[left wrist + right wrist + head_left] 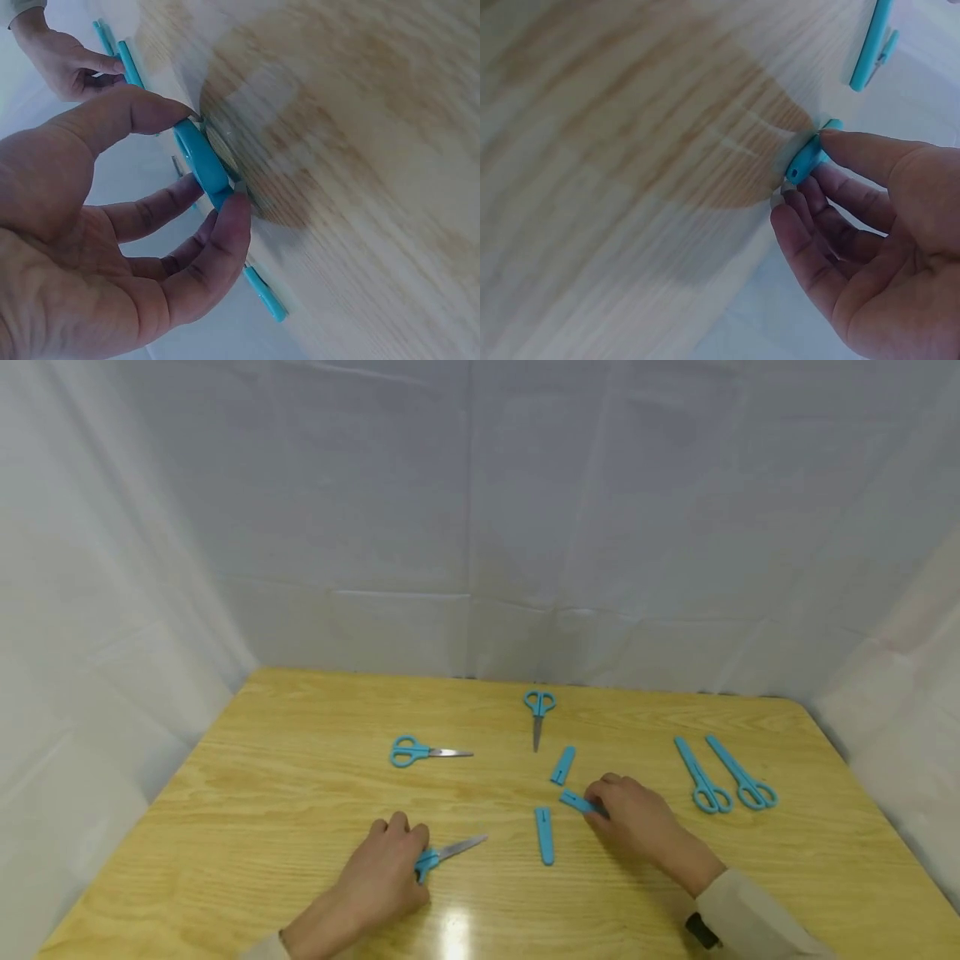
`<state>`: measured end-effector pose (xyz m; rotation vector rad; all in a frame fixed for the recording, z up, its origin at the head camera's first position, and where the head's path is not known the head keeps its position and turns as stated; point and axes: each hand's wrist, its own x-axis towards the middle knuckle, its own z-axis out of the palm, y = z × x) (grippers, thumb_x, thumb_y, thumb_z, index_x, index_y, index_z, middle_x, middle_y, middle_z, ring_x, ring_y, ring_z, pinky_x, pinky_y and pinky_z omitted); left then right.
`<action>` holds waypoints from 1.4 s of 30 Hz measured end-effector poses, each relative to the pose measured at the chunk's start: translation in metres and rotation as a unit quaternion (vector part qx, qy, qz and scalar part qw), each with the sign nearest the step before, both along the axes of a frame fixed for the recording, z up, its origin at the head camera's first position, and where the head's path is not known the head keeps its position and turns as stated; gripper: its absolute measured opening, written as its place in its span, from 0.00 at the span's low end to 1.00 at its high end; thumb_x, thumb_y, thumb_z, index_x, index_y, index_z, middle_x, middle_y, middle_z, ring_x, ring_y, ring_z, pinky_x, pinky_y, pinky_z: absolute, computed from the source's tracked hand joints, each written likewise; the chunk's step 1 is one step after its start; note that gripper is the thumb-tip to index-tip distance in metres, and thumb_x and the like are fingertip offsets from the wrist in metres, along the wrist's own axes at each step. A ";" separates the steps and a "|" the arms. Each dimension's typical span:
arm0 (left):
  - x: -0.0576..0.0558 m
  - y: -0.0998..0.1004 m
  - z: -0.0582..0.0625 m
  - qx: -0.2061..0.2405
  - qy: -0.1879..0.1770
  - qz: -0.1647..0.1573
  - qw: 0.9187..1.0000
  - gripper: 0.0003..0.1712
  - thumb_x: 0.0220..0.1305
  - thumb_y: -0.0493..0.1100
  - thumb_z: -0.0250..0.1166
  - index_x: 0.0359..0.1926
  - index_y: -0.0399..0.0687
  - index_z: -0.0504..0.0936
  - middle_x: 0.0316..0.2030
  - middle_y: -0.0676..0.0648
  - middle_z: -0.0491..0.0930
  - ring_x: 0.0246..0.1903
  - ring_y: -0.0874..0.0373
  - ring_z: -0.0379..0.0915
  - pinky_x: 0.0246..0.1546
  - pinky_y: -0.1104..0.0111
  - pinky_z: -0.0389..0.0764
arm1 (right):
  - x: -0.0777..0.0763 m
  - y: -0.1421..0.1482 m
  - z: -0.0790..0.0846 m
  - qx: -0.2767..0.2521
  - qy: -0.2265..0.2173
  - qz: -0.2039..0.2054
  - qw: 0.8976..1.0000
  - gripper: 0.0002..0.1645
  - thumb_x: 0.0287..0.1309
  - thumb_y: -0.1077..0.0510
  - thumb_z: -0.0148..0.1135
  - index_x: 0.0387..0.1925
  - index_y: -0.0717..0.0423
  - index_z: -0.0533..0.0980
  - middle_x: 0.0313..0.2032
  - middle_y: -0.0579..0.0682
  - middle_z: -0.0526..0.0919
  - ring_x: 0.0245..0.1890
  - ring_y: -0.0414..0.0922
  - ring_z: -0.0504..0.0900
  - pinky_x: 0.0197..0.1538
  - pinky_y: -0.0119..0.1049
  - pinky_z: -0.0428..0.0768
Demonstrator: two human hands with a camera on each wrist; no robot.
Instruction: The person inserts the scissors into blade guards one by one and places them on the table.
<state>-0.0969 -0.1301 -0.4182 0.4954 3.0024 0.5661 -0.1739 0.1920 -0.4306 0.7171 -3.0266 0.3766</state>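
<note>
In the head view my left hand [382,872] grips small scissors [427,862] by their light blue handles, the bare metal blades pointing right. The left wrist view shows thumb and fingertips on either side of the blue handle [199,154], low over the wood. With thumb and fingertips my right hand [637,818] pinches a blue blade cover [576,801], its slotted end towards the left. Up close in the right wrist view, that cover [810,156] lies along the tabletop. A second cover [545,837] lies between the hands, and a third cover [563,765] just behind.
Two more uncovered scissors lie farther back, one pair [408,751] left of centre and another pair [538,703] near the back edge. At the right, two covered scissors [708,792] lie side by side on the wooden table [262,760]. White cloth [465,527] hangs around it.
</note>
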 end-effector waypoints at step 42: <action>-0.022 -0.007 0.007 0.012 0.068 0.002 0.998 0.14 0.36 0.35 0.65 0.31 0.46 0.80 0.22 0.54 0.69 0.22 0.60 0.63 0.22 0.67 0.68 | 0.007 0.007 0.007 -0.039 -0.025 -0.017 0.999 0.11 0.53 0.59 0.70 0.39 0.53 0.82 0.34 0.41 0.80 0.34 0.38 0.78 0.38 0.36 0.78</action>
